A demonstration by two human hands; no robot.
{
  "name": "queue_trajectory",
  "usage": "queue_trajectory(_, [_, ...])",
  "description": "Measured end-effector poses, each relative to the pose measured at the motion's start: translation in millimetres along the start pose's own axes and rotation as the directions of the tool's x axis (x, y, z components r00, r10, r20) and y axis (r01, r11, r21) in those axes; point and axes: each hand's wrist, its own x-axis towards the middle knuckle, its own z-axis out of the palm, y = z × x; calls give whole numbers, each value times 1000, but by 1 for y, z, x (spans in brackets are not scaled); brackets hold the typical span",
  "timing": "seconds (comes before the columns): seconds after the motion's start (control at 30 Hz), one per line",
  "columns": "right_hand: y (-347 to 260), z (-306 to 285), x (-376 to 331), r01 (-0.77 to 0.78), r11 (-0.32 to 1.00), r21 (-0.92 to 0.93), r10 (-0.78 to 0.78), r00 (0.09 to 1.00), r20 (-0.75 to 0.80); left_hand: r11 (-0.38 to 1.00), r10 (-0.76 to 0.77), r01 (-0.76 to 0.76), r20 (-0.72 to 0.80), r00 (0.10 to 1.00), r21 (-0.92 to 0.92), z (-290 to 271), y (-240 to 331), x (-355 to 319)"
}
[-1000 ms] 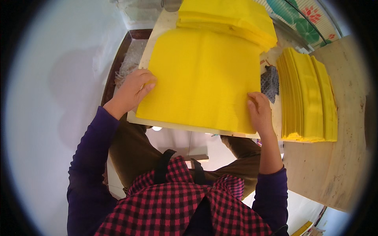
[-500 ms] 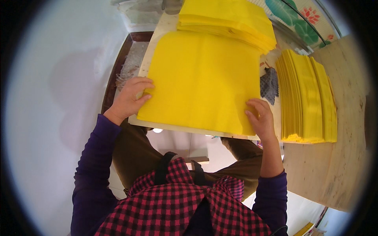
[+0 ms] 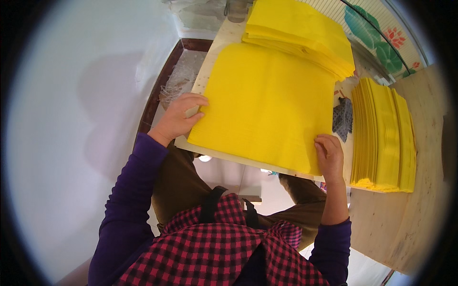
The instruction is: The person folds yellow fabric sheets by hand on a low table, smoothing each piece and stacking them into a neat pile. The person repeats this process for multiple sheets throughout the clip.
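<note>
A wide yellow fabric sheet (image 3: 267, 109) with rounded far corners lies flat across the pale board in front of me. It looks like soft felt or non-woven cloth; whether more layers lie under it, I cannot tell. At its left edge rests my left hand (image 3: 177, 117), the fingertips touching the cloth and the thumb spread apart from them. My right hand (image 3: 330, 155) is at the near right edge, fingers curled and closed on the border of the cloth. The undersides of both hands' fingertips are hidden.
Behind the sheet lies a thick yellow stack (image 3: 300, 35). More folded yellow pieces (image 3: 381, 138) stand packed at the right on a wooden surface (image 3: 381, 229). Between them sits a dark grey patterned cloth (image 3: 342, 119). A glass jar (image 3: 237, 10) is at the back; a white wall (image 3: 95, 143) bounds the left.
The whole view has shifted, so everything appears farther right and lower. My right hand's fingers have curled closer together at the sheet's edge; my left hand stays at its left edge.
</note>
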Motion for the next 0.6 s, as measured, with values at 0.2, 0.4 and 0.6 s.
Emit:
queue_trajectory(0.2, [5, -1, -6, -67, 993, 93, 67, 998, -2, 997, 59, -57, -30, 998, 43, 2, -2, 0])
queue_trajectory(0.4, [22, -1, -20, -162, 937, 310, 231, 952, -200, 997, 80, -78, -56, 995, 30, 3, 0, 0])
queue_trajectory(0.6, [28, 4, -41, -383, 695, 608, 564, 815, -133, 996, 85, -82, -57, 995, 46, 3, 4, -2])
